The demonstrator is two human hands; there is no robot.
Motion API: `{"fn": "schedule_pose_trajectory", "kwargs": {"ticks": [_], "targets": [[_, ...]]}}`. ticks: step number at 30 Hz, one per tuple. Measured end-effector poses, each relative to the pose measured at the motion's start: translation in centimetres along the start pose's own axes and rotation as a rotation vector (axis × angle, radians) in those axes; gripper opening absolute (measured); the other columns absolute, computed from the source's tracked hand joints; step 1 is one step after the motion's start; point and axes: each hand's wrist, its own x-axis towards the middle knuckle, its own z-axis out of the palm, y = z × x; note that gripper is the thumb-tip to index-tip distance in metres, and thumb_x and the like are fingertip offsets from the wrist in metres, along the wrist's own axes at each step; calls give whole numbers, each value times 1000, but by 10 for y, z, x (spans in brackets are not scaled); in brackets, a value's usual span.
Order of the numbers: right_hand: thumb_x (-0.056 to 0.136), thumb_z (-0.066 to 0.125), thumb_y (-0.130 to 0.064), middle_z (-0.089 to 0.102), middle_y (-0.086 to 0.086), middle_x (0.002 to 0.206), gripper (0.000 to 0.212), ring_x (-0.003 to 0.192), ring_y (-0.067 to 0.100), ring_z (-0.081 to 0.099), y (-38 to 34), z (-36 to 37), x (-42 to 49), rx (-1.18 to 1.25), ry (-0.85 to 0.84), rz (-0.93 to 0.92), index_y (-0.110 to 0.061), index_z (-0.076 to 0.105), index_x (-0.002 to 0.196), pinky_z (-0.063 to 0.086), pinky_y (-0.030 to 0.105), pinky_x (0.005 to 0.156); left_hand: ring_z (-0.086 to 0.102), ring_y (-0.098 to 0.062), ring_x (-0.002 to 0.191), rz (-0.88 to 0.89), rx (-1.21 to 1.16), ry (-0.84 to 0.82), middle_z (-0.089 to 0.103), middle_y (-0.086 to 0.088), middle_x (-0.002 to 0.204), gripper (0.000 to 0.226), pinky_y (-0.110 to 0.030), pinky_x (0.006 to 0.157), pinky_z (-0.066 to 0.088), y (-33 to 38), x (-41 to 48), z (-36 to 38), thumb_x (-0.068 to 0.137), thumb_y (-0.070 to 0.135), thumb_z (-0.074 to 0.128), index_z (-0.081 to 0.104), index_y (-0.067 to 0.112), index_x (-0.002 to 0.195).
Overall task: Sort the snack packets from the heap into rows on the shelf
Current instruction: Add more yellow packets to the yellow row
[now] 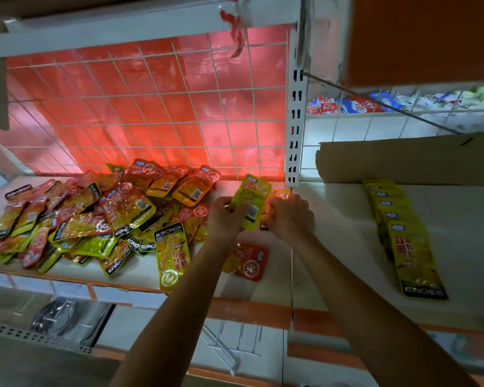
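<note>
A heap of red, orange and yellow snack packets (95, 216) covers the left part of the white shelf (333, 247). My left hand (225, 219) grips a yellow-green packet (250, 199) held upright above the shelf. Just to its right, my right hand (289, 216) has its fingers curled on an orange packet (274, 202) mostly hidden behind it. A row of overlapping yellow packets (403, 236) lies on the right part of the shelf. One red packet (248, 261) lies alone under my forearms. A yellow packet (172, 255) sticks out at the front edge.
A white wire grid (151, 107) with red backing closes the rear of the shelf. A slotted white upright (295, 121) divides the bays. A cardboard sheet (403, 157) leans at the back right. More packets (347, 106) fill a wire basket beyond. The shelf above (123, 26) overhangs.
</note>
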Motion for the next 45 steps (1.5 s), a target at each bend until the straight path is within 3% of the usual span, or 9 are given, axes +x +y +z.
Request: {"fn": "schedule_pose_trajectory", "kwargs": {"ticks": [7,13,19,23,27,30,33,37,45], "targets": [[84,58,-46,52,9,121,40,117,32,44,15,-16,-14,-45,0,86,-23,56,117,39,39,89,66,-23,72,-139,-221,-103,68,-17,96,36,-29,55,54,-3,-12,12,76,-1,74,58,3,108],[80,71,-30,43,21,132,73,123,39,43,39,-32,-25,130,-112,245,-2,29,133,40,39,96,67,-26,65,-193,-402,-313,68,-12,75,27,-35,57,56,0,-28,40,73,-17,61,63,5,88],[89,55,-25,59,16,113,30,105,34,56,63,-60,-48,296,-13,209,-7,52,112,41,34,76,70,-27,80,-192,-740,-456,70,-17,91,44,-38,67,58,10,-42,70,66,-16,47,59,0,105],[97,42,-24,60,19,111,28,103,35,57,94,-85,-59,475,118,257,-3,49,115,40,35,76,68,-26,98,-200,-869,-492,64,-13,109,54,-43,83,54,22,-50,96,76,-19,25,43,8,118],[96,45,-28,67,19,100,30,89,34,62,134,-107,-77,756,226,319,-5,63,97,48,40,74,63,-16,72,-270,-755,-403,62,-2,74,13,-39,79,50,27,-73,128,96,23,43,54,16,95],[92,55,-23,67,22,84,22,75,39,65,165,-119,-92,1000,157,371,-6,67,84,54,45,67,50,-10,60,-259,-604,-369,50,2,66,42,-30,66,44,22,-89,148,96,56,36,62,23,96],[87,62,-9,67,6,75,12,64,20,64,195,-125,-104,1069,44,353,-19,66,81,49,29,56,42,-8,54,-264,-489,-341,43,3,66,39,-22,51,36,20,-103,164,100,42,33,63,17,105],[85,65,-4,70,5,74,8,62,15,69,223,-126,-117,1134,-151,353,-10,67,89,52,22,50,45,-5,40,-242,-359,-277,48,5,55,19,-14,39,35,18,-119,181,96,20,45,58,16,82],[79,71,-1,70,0,61,10,55,11,68,236,-118,-124,1069,-193,366,-9,68,76,49,18,47,58,-13,62,-203,-318,-216,60,-2,78,23,-22,52,46,10,-123,187,91,7,45,58,7,110]]}}
